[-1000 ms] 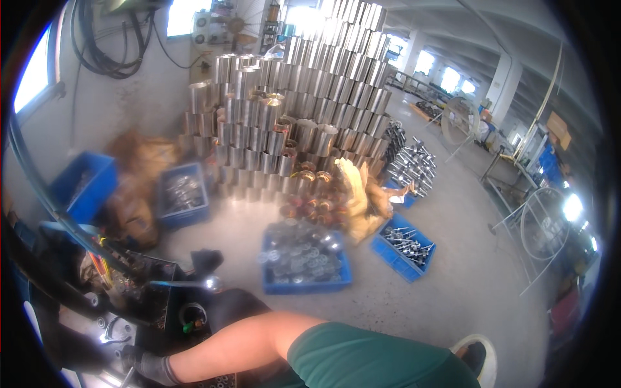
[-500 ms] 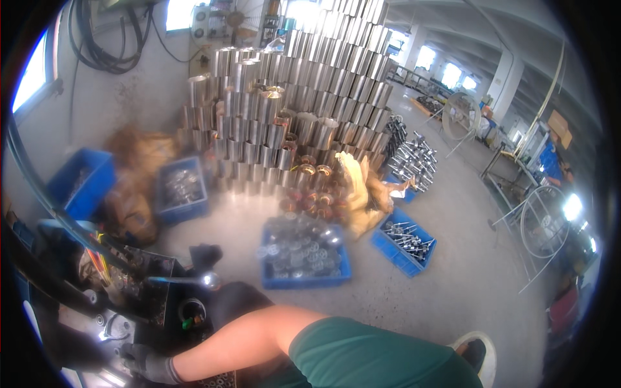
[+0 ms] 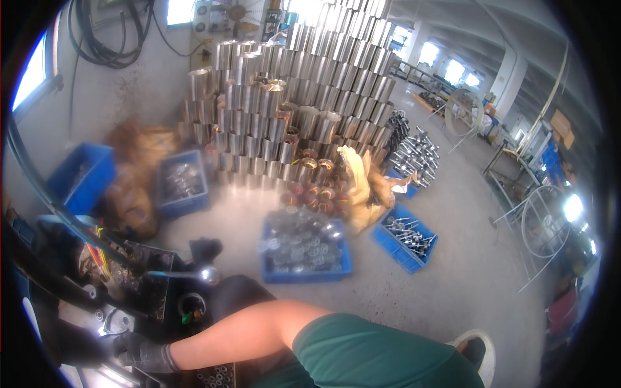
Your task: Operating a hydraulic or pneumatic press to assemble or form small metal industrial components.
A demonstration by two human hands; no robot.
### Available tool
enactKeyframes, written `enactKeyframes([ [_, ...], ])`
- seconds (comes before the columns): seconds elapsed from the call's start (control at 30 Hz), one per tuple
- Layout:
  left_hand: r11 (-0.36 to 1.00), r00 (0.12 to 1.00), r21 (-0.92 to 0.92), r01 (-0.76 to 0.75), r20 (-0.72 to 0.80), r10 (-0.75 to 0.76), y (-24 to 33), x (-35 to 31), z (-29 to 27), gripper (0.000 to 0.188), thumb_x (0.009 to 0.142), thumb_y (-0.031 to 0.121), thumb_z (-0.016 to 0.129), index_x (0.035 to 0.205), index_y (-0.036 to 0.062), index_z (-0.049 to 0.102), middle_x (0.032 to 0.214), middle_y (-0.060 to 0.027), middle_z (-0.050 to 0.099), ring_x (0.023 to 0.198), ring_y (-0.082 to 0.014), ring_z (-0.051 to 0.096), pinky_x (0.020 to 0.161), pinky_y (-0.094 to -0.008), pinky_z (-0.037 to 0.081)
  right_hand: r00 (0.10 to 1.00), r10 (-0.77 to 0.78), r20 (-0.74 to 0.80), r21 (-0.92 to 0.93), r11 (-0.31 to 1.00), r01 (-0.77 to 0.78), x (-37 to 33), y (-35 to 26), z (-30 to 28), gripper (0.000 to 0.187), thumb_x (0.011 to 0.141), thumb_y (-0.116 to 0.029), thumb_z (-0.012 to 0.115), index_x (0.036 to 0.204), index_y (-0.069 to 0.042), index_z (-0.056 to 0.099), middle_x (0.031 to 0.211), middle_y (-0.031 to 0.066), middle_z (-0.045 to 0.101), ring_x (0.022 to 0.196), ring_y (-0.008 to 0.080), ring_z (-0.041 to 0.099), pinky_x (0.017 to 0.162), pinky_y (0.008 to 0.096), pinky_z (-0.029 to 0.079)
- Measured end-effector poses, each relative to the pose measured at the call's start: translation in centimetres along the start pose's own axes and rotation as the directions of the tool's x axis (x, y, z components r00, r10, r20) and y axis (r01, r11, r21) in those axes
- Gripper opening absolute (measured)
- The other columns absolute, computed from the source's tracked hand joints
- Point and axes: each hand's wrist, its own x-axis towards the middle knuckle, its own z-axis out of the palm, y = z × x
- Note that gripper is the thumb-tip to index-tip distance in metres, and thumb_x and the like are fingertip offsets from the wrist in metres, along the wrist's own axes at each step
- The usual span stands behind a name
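My right arm, in a green sleeve [image 3: 381,352], stretches from the lower right to a machine at the lower left. A dark grey glove covers my right hand [image 3: 141,354]. It is at the machine's metal part [image 3: 118,321], beside a bright lit spot. The fingertips merge with the dark machine body, so what they touch or hold is hidden. My left hand is out of view. Close to the right forearm are a lever with a shiny ball knob [image 3: 209,275] and a dark round cup [image 3: 192,305] with something green in it. Small ring-shaped parts [image 3: 217,376] lie below the forearm.
A blue crate of round metal parts [image 3: 305,277] stands on the floor ahead. Another blue crate holds shafts [image 3: 414,240]. Behind rises a tall stack of shiny metal cylinders [image 3: 310,77]. More blue crates [image 3: 84,178] stand at the left, and a wire-guard fan [image 3: 546,220] at the right.
My right hand has shifted slightly up and left, further in against the machine. The forearm has risen a little with it. The crates and cylinders stay as they were.
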Motion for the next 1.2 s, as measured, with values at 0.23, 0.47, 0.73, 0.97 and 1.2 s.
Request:
enactKeyframes([
  [0.23, 0.871, 0.925, 0.31, -0.381, 0.117, 0.363, -2.7, 0.7, -1.3, 0.057, 0.103, 0.044, 0.067, 0.132, -0.0041, 0.059, 0.114, -0.0128, 0.065, 0.096, -0.0233, 0.061, 0.078, -0.0391, 0.054, 0.954, -0.113, -0.278, 0.176, 0.97, 0.167, 0.3, 2.7, 1.8, 0.014, 0.101, -0.004, 0.059, 0.112, -0.003, 0.067, 0.098, 0.0042, 0.068, 0.088, 0.014, 0.061, 0.078, 0.0319, 0.052],
  [0.47, 0.953, 0.976, 0.213, -0.215, 0.027, 0.215, -0.8, -0.2, -0.7, 0.061, 0.102, 0.049, 0.067, 0.126, -0.0066, 0.063, 0.103, -0.0116, 0.067, 0.088, -0.023, 0.063, 0.074, -0.0367, 0.053, 0.955, 0.257, 0.15, 0.024, 0.965, -0.263, -0.9, -1.5, 1.3, 0.019, 0.104, -0.013, 0.058, 0.119, -0.008, 0.068, 0.1, 0.005, 0.068, 0.088, 0.0159, 0.067, 0.076, 0.0338, 0.056],
  [0.73, 0.93, 0.953, 0.222, -0.292, -0.012, 0.302, -0.1, -0.5, 0.5, 0.051, 0.103, 0.047, 0.065, 0.111, -0.0037, 0.065, 0.092, -0.0094, 0.066, 0.079, -0.0203, 0.061, 0.068, -0.0359, 0.051, 0.965, 0.185, 0.188, -0.336, 0.935, -0.113, -0.8, 2.9, 2.0, 0.028, 0.109, -0.023, 0.052, 0.13, -0.009, 0.064, 0.105, 0.0049, 0.07, 0.088, 0.0189, 0.069, 0.072, 0.0382, 0.058],
  [0.97, 0.966, 0.965, 0.037, -0.255, -0.061, 0.256, -3.3, 0.4, -0.4, 0.047, 0.102, 0.041, 0.068, 0.109, -0.0052, 0.065, 0.093, -0.0102, 0.067, 0.077, -0.0205, 0.061, 0.066, -0.0351, 0.051, 0.981, 0.081, 0.179, 0.272, 0.954, -0.128, -0.4, 7.9, 3.6, 0.028, 0.111, -0.025, 0.051, 0.13, -0.009, 0.062, 0.102, 0.0016, 0.068, 0.093, 0.0141, 0.063, 0.078, 0.0349, 0.054],
  [1.2, 0.926, 0.923, 0.188, -0.326, -0.149, 0.355, -4.8, -0.6, -1.7, 0.063, 0.101, 0.041, 0.071, 0.136, -0.01, 0.058, 0.122, -0.0153, 0.07, 0.104, -0.0228, 0.066, 0.082, -0.0349, 0.056, 0.877, 0.449, 0.172, 0.528, 0.709, -0.467, -1.2, 5.0, 6.5, 0.019, 0.112, -0.022, 0.049, 0.113, -0.008, 0.063, 0.08, -0.0026, 0.056, 0.078, 0.0084, 0.054, 0.073, 0.0305, 0.049],
])
